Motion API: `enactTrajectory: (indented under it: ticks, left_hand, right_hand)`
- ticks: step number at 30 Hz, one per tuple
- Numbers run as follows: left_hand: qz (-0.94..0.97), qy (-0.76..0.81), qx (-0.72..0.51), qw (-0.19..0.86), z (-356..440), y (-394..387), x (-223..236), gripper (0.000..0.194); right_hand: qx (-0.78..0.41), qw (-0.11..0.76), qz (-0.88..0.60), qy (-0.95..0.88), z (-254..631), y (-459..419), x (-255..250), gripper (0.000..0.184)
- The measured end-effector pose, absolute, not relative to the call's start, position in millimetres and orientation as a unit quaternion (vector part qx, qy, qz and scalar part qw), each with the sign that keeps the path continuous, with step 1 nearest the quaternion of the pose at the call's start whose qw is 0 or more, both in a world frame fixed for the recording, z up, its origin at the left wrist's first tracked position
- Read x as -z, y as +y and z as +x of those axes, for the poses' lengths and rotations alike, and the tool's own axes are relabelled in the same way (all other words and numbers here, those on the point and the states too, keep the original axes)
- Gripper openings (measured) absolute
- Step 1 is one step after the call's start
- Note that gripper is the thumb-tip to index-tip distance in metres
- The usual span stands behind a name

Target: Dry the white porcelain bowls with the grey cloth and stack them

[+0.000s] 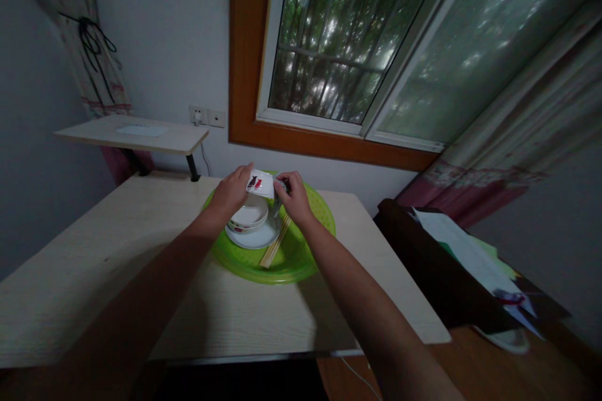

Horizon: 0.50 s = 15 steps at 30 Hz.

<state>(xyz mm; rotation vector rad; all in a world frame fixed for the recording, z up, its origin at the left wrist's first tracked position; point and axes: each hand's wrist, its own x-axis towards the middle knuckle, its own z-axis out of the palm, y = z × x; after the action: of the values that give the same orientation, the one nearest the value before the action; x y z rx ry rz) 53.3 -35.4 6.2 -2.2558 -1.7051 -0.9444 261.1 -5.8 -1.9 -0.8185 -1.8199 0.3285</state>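
Both of my hands are raised over a round green tray (301, 263). My left hand (231, 191) is closed on the left side of a white bowl (261, 184) with a dark and red print. At the bowl's right edge, the fingers of my right hand (294, 198) pinch its rim. Something greyish hangs just under my right fingers, too dim to make out. Below the held bowl, stacked white bowls (249, 212) with red marks rest on a white plate (254, 239). Light wooden chopsticks (274, 245) lie slanted on the tray, right of the plate.
The tray stands on a pale wooden table (179, 288). A small raised shelf (103, 131) on black legs is at the table's left back. A wall with a socket (197, 114) and a window (338, 44) rise behind. Papers (463, 247) lie on dark furniture to the right.
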Motion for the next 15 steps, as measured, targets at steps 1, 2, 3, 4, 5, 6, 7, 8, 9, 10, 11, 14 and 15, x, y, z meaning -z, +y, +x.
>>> enactTrajectory:
  ticks: [1,2,3,4,5,6,7,8,9,10,11,14,15]
  left_hand:
    - [-0.759,-0.559,0.325,0.075,52.6,-34.8,-5.4,0.063]
    - [-0.765,-0.547,0.333,0.070,51.9,-34.2,-4.6,0.064]
    - [-0.771,-0.535,0.339,0.066,51.4,-33.7,-3.9,0.064]
    - [-0.776,-0.525,0.344,0.064,50.9,-33.2,-3.2,0.065]
    - [-0.780,-0.517,0.349,0.062,50.5,-32.8,-2.6,0.065]
    - [-0.782,-0.510,0.353,0.061,50.1,-32.4,-2.1,0.065]
    - [-0.784,-0.505,0.356,0.060,49.8,-32.1,-1.7,0.064]
    - [-0.787,-0.499,0.359,0.058,49.5,-31.8,-1.4,0.063]
    - [-0.790,-0.493,0.360,0.057,49.2,-31.5,-1.2,0.062]
    - [-0.794,-0.486,0.362,0.055,48.8,-31.4,-1.0,0.061]
    - [-0.798,-0.479,0.362,0.053,48.5,-31.4,-1.0,0.060]
    - [-0.807,-0.464,0.362,0.047,47.4,-32.6,-1.5,0.058]
    - [-0.810,-0.459,0.363,0.045,47.1,-33.5,-1.9,0.057]
  right_hand:
    - [-0.134,0.534,-0.348,-0.759,261.9,-4.4,2.9,0.016]
    - [-0.133,0.537,-0.352,-0.755,262.7,-2.8,4.2,0.017]
    - [-0.137,0.537,-0.354,-0.753,263.3,-1.1,5.7,0.019]
    - [-0.144,0.537,-0.356,-0.751,263.9,0.6,7.3,0.020]
    - [-0.155,0.537,-0.357,-0.749,264.2,2.0,8.8,0.022]
    - [-0.169,0.536,-0.357,-0.747,264.4,3.1,10.2,0.023]
    - [-0.185,0.534,-0.355,-0.745,264.4,3.8,11.2,0.025]
    - [-0.203,0.531,-0.352,-0.744,264.2,4.0,11.9,0.027]
    - [-0.222,0.526,-0.348,-0.743,264.0,3.8,12.2,0.029]
    - [-0.241,0.520,-0.345,-0.744,263.7,3.1,12.2,0.030]
    - [-0.258,0.512,-0.342,-0.745,263.4,2.3,11.9,0.033]
    - [-0.261,0.485,-0.341,-0.762,262.7,-0.9,11.0,0.039]
    - [-0.249,0.480,-0.345,-0.768,262.7,-1.9,11.0,0.040]
